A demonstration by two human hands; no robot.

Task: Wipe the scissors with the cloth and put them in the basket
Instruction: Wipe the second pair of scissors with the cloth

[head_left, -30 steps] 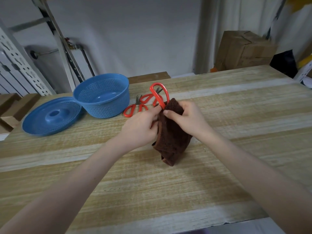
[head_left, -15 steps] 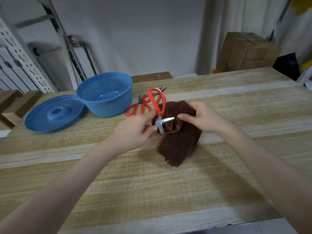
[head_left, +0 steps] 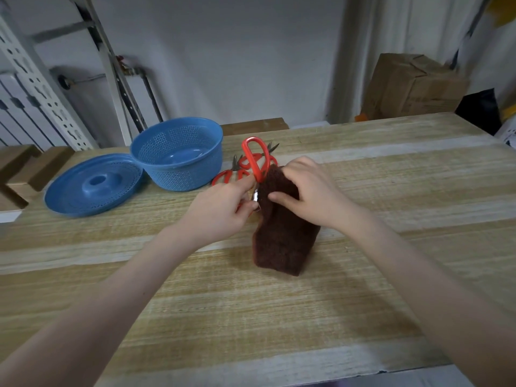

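Red-handled scissors [head_left: 256, 160] — blades inside brown cloth [head_left: 282, 236]

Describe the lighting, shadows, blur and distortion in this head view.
Head view: soft, even light with no harsh glare; only a small glint on the scissors blade beside the left hand; a faint shadow on the table below and right of the cloth; the cardboard box and right edge look smeared; wide-angle bending tilts the perforated rack at left.

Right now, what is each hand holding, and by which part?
Left hand holds the red scissors by the handles, near the pivot; right hand pinches the brown cloth near its top.
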